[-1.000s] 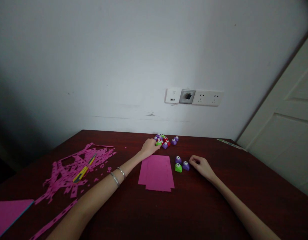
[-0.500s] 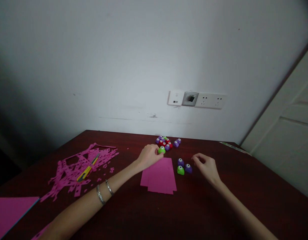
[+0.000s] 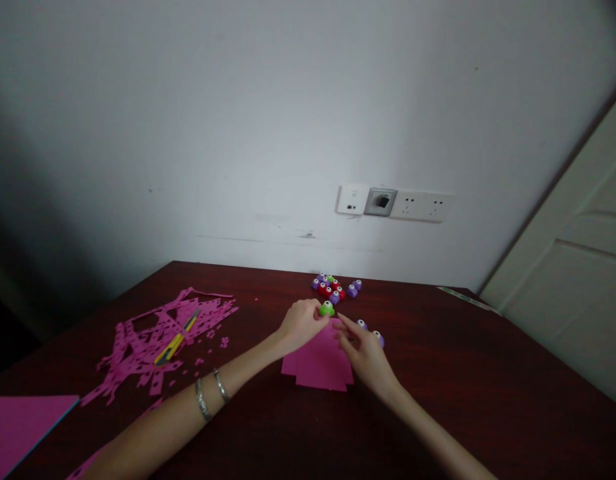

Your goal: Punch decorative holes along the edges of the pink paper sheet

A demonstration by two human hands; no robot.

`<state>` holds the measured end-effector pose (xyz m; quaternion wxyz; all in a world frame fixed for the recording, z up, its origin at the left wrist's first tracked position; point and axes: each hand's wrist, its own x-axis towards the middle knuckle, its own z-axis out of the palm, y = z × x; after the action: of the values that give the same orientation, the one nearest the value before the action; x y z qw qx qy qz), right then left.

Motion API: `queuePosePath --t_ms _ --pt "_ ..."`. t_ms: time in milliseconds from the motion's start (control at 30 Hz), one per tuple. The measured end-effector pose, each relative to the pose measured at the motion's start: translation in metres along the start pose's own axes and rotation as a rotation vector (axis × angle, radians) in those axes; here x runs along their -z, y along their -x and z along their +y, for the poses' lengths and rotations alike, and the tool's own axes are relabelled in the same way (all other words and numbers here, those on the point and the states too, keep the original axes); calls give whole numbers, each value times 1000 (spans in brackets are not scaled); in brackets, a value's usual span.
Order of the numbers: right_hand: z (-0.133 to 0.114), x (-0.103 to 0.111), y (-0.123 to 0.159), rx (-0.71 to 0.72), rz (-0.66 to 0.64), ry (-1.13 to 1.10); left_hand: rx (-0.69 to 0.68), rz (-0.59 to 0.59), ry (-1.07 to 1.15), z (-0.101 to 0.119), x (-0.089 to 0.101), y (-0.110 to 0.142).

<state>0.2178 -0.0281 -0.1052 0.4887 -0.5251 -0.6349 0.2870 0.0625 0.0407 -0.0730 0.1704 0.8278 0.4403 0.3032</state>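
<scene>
A small green craft punch (image 3: 327, 309) with a round white button is held between the thumb and fingers of my left hand (image 3: 304, 325), above the far edge of the pink paper sheets (image 3: 322, 363). My right hand (image 3: 364, 355) reaches in from the right over those sheets. Its fingers are apart and hold nothing, and the tips are close to the green punch. Two purple punches (image 3: 378, 338) show just behind my right hand, partly covered by it. Farther back stands a cluster of purple, red and green punches (image 3: 327, 291).
Pink punched paper scraps (image 3: 133, 350) lie heaped at the left, with a yellow utility knife (image 3: 175, 341) on top. A larger pink sheet (image 3: 25, 427) is at the near left corner. Two purple punches (image 3: 353, 290) stand near the wall, which carries sockets (image 3: 423, 205).
My left hand has lifted the green punch from the cluster and brought it toward the pink sheets. My right hand has moved left to it, its fingers spreading, covering the other green punch.
</scene>
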Motion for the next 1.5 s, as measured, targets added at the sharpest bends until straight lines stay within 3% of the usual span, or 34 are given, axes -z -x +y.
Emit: queuePosePath --t_ms 300,500,933,1300,1433,1500 --pt "0 -11 2 71 -41 -58 -49 -8 102 1 -6 2" --pt "0 -9 -2 60 -1 -47 -143 -20 114 10 -7 7" --pt "2 7 -13 -74 115 -121 -301 -16 231 8 -41 29" --pt "4 20 -18 -129 130 -190 -369 -13 175 18 -29 30" --pt "4 30 -21 -80 149 -143 -262 49 -5 13 -16 17" --pt "5 36 -20 -56 156 -97 -197 -10 -95 6 -8 8"
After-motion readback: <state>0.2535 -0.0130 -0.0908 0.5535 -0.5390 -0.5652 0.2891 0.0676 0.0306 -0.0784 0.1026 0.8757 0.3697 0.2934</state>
